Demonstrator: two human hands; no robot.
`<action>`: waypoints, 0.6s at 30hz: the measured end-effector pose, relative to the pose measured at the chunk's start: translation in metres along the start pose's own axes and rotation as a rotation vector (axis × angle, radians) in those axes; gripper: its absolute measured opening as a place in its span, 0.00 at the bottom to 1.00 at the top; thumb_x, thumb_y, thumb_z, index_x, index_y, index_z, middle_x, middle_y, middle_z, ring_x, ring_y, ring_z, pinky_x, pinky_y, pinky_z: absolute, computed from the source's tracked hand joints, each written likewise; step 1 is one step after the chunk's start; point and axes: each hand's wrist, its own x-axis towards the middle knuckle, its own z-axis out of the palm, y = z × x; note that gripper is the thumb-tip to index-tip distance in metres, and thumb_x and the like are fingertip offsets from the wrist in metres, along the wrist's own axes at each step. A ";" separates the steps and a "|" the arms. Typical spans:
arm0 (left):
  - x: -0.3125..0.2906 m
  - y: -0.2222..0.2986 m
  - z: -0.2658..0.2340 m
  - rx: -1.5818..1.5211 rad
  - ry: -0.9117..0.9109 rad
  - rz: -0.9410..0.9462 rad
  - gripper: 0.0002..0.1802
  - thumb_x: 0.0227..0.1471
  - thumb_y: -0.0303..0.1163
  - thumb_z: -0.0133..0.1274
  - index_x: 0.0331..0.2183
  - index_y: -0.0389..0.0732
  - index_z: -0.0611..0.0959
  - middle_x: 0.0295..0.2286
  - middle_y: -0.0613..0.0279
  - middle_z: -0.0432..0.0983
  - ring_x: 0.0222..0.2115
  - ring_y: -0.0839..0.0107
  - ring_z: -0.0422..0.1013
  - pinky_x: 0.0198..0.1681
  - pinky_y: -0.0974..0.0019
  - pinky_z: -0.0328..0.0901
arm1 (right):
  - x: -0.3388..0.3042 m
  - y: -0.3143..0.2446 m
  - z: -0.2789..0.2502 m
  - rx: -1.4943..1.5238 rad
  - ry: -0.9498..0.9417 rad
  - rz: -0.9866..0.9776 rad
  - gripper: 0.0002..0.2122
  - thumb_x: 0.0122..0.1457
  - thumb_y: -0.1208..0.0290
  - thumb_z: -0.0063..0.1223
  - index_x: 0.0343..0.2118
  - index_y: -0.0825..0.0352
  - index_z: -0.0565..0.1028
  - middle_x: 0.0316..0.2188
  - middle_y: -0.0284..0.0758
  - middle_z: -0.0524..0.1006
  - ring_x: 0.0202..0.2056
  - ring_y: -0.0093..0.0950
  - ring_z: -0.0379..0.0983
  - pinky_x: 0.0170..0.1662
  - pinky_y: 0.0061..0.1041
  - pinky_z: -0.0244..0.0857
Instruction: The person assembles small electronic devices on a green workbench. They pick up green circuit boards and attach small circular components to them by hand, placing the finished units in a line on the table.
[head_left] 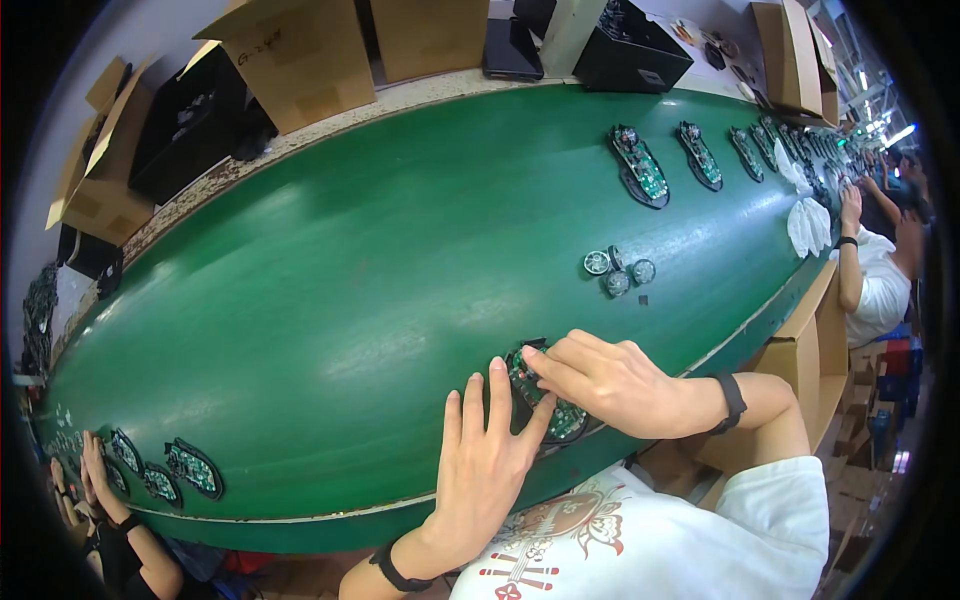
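A dark, open mouse base with a green circuit board lies at the near edge of the green work surface, partly covered by both my hands. My left hand rests flat along its left side, fingers spread, with the thumb reaching onto the board. My right hand comes over it from the right. Its fingers are curled and pressed together at the board's far end; whatever they pinch there is hidden. Farther off, several small round wheels sit in a cluster beside a tiny dark square piece.
More mouse bases with boards stand in a row toward the far right, near a white plastic bag. Others lie at the left by a co-worker's hands. Cardboard boxes and a black bin line the far edge.
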 end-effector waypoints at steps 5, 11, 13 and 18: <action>0.002 -0.002 0.004 0.011 -0.003 0.015 0.27 0.50 0.30 0.55 0.54 0.52 0.79 0.56 0.37 0.64 0.52 0.46 0.67 0.55 0.44 0.64 | 0.008 0.002 0.003 -0.034 -0.014 -0.041 0.26 0.47 0.80 0.59 0.52 0.79 0.72 0.31 0.36 0.73 0.33 0.30 0.72 0.22 0.25 0.69; 0.002 -0.003 0.007 0.000 0.002 0.007 0.29 0.46 0.35 0.61 0.54 0.53 0.79 0.57 0.39 0.63 0.52 0.47 0.67 0.54 0.44 0.64 | -0.014 -0.002 0.021 -0.322 0.118 -0.162 0.24 0.45 0.78 0.57 0.49 0.82 0.74 0.30 0.36 0.73 0.36 0.27 0.71 0.21 0.19 0.68; 0.003 0.001 0.009 -0.015 -0.001 0.004 0.30 0.45 0.35 0.63 0.54 0.53 0.79 0.57 0.40 0.62 0.53 0.47 0.66 0.54 0.43 0.64 | -0.025 -0.002 0.018 -0.335 0.111 -0.155 0.24 0.46 0.76 0.57 0.49 0.81 0.75 0.30 0.34 0.73 0.36 0.25 0.71 0.21 0.18 0.66; 0.020 0.001 0.004 -0.035 -0.021 0.042 0.35 0.38 0.36 0.69 0.52 0.56 0.79 0.60 0.41 0.59 0.58 0.46 0.61 0.58 0.41 0.60 | -0.016 0.008 0.009 -0.362 0.155 -0.098 0.25 0.47 0.72 0.58 0.50 0.76 0.75 0.32 0.31 0.73 0.36 0.23 0.70 0.20 0.19 0.62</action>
